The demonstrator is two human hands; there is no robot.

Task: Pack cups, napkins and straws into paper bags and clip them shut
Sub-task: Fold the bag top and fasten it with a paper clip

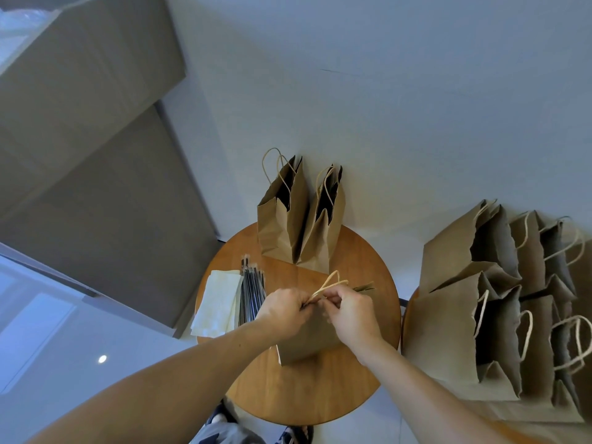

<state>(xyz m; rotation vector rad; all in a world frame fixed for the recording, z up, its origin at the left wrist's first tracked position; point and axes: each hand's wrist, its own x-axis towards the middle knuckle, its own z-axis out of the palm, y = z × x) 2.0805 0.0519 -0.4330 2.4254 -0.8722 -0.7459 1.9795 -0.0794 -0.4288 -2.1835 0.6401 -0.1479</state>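
Observation:
A brown paper bag (pixel 312 339) stands on the round wooden table (pixel 307 395) in front of me. My left hand (pixel 283 310) and my right hand (pixel 350 315) both pinch the top edge of this bag near its twisted paper handles (pixel 330 285). Left of the bag lie a bundle of dark wrapped straws (pixel 251 291) and a stack of white napkins (pixel 216 304). Two open paper bags (pixel 299 216) stand at the table's far edge. No cups and no clip show.
Several more open paper bags (pixel 499 302) stand grouped on a second surface at the right. A grey cabinet (pixel 96 187) runs along the left. The white wall (pixel 384 91) lies behind the table. My shoes (pixel 221 418) show below the table edge.

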